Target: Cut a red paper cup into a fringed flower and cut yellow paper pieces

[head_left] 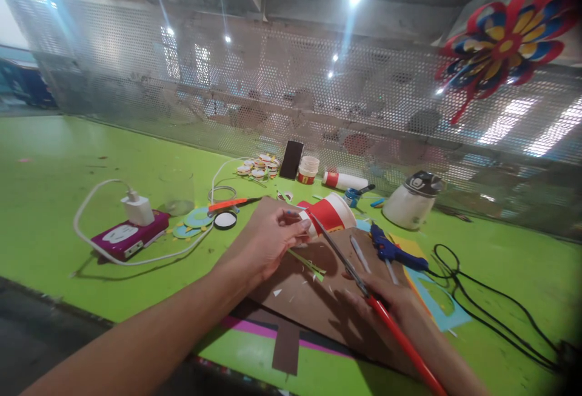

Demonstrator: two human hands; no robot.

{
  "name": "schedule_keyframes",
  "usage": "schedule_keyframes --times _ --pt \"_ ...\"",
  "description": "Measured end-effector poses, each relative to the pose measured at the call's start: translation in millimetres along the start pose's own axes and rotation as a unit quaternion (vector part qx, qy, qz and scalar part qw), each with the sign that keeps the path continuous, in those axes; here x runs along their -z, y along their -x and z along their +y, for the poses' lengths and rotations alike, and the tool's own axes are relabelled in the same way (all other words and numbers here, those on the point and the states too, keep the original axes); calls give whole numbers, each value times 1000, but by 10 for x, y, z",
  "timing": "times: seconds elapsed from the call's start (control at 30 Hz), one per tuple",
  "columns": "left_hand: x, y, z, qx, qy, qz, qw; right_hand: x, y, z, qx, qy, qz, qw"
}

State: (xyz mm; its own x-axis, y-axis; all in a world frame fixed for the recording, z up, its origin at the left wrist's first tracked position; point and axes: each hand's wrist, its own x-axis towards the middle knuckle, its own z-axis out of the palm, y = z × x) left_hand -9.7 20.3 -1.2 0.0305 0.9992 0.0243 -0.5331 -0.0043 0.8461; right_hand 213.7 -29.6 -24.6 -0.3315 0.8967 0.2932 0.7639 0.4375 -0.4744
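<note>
My left hand (271, 239) is closed on the red end of a red and white paper cup (331, 213) lying on its side over a brown cardboard sheet (309, 302). My right hand (391, 306) grips red-handled scissors (364, 284), whose blades point up-left and reach the cup's red edge. Thin green paper strips (309, 264) lie on the cardboard just under my left hand.
A blue glue gun (394, 251) with a black cord (482, 308) lies right of the cup. At left sit a magenta power strip (130, 235) with a white charger, paper discs and an orange-handled knife (230, 204). Behind are a phone (291, 159), cups, a white jar (411, 202) and a perforated metal screen.
</note>
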Motion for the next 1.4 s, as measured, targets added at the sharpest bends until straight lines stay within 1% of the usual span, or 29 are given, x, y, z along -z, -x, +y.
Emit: schedule_keyframes --times 0.17,0.33,0.47,0.57,0.73,0.83,0.93,1.03,1.17,1.4 --pt "6 -16 -12 -1 -8 12 1000 -3 27 -10 -13 19 6 1000" --pt "-4 -2 2 -8 -4 14 1000 1 26 -33 -14 29 -7 999" --pt "-21 24 23 -8 -30 5 1000 25 2 -31 -6 26 -15 1000" --pt "-37 38 28 -18 -47 9 999 28 -5 -21 -4 20 -20 1000" --pt "-44 49 30 -26 -66 5 997 5 8 -8 -5 23 -13 1000" --pt "-30 51 42 -12 -45 -6 999 1 16 -10 -5 28 -6 1000" --pt "-12 48 70 24 -13 -21 999 2 23 -15 -5 33 -4 999" --pt "1 36 98 42 -6 -16 999 5 28 -20 -7 39 -6 999" --pt "15 13 106 34 -11 2 999 31 22 -33 -5 41 -19 999" --pt "14 21 83 27 -20 -13 999 55 -2 -28 -4 30 -26 999"
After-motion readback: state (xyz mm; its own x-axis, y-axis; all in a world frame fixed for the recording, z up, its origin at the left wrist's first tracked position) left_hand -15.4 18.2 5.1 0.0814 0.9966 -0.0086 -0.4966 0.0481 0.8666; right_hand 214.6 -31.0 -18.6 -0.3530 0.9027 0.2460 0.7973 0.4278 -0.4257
